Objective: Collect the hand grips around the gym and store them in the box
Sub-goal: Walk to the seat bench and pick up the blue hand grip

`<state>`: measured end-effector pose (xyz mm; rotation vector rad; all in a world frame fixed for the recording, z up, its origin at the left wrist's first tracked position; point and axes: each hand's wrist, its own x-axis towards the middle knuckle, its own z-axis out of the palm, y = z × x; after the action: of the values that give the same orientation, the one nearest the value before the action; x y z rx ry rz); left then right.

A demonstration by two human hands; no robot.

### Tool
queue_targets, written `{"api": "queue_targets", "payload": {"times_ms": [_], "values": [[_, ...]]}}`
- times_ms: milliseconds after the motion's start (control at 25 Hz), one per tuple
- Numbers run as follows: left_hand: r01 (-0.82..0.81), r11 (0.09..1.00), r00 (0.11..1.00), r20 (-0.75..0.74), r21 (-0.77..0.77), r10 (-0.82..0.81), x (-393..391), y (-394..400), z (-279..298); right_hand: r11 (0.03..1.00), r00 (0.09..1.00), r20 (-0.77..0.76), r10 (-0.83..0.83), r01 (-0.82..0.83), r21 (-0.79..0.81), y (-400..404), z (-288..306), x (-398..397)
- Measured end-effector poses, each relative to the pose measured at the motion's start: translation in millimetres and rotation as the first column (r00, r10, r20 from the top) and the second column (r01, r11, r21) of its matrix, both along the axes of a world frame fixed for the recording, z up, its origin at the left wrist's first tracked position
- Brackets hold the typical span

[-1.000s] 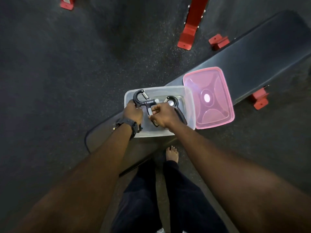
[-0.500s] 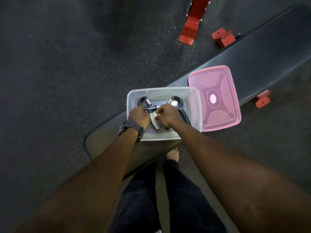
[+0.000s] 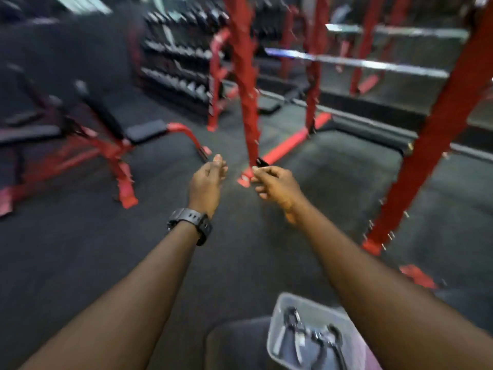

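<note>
Head view: clear plastic box (image 3: 277, 324) at the black padded bench's (image 3: 234, 340) end holds two black spring hand grips (image 3: 310, 336). Left hand (image 3: 206, 180) and right hand (image 3: 276, 184) loosely curled, holding nothing. Grips likely light, stiff, rigid-handled; best taken by one handle.

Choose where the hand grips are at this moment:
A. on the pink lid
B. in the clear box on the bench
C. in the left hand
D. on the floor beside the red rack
B: two black hand grips lie inside the clear box on the bench, while the left hand is raised and holds nothing.
</note>
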<state>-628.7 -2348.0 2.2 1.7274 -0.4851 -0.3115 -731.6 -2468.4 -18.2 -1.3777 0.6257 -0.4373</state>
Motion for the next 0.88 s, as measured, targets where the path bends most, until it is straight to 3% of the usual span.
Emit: {"api": "queue_targets", "payload": {"times_ms": [120, 280, 600, 880], "values": [[-0.203, 0.961, 0.974, 0.067, -0.186, 0.218, 24, 81, 96, 0.985, 0.978, 0.14, 0.156, -0.142, -0.103, 57, 97, 45], [-0.388, 0.867, 0.89, 0.119, -0.314, 0.441, 38, 202, 160, 0.944, 0.934, 0.195, 0.301, -0.263, -0.199, 159, 155, 78], [-0.551, 0.738, 0.751, 0.153, -0.389, 0.642, 37, 417, 195, 0.863, 0.857, 0.169, 0.486, -0.441, -0.246, 353, 207, 127], [-0.64, 0.673, 0.669, 0.162, -0.372, 0.726, 72, 605, 205, 0.794, 0.798, 0.152, 0.583, -0.521, -0.313, 530, 216, 187]]}}
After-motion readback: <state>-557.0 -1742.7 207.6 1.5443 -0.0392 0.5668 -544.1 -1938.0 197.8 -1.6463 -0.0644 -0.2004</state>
